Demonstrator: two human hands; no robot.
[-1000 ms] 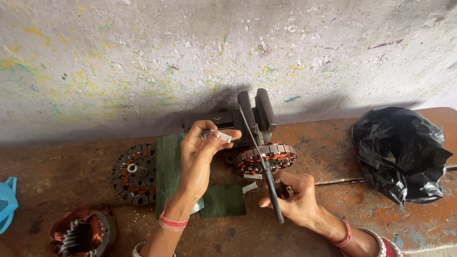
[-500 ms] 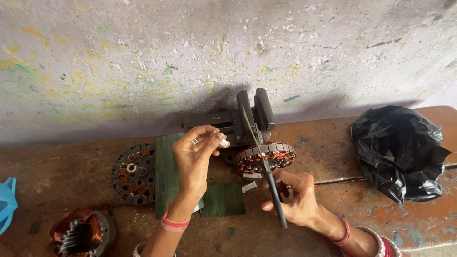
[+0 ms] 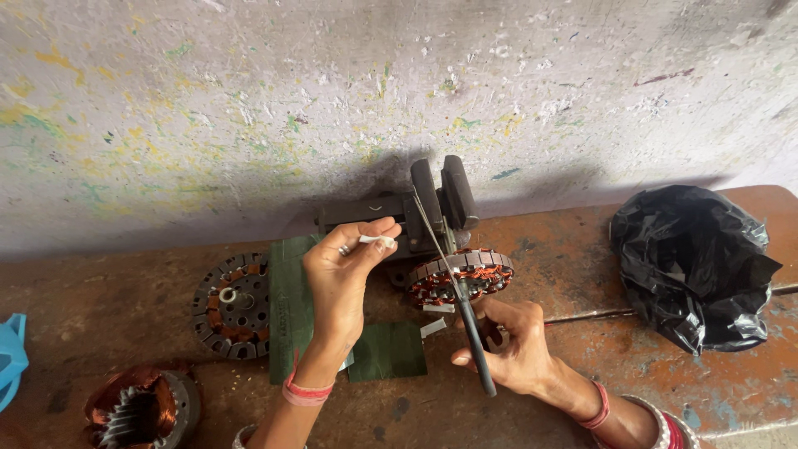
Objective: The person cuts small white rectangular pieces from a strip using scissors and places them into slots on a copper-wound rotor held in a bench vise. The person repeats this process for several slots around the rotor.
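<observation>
In the head view, a round copper-wound motor stator [image 3: 460, 275] with dark slotted laminations is seen clamped in a dark metal bench vise [image 3: 432, 204]. Three wound stators are counted on the rusty brown bench [image 3: 108, 308]. Black-handled scissors [image 3: 463, 308], gripped by the right hand [image 3: 507, 349], point up toward the wall, their long axis near-vertical. A small white slip [image 3: 376, 240] is pinched by the left hand [image 3: 341, 278].

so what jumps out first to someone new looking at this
The copper-wound stator clamped in the dark bench vise at the centre, against the paint-flecked wall. The right hand holds a black-handled tool across the stator, while the left hand pinches a small white strip above green sheets. A crumpled black plastic bag sits at the right.
</observation>
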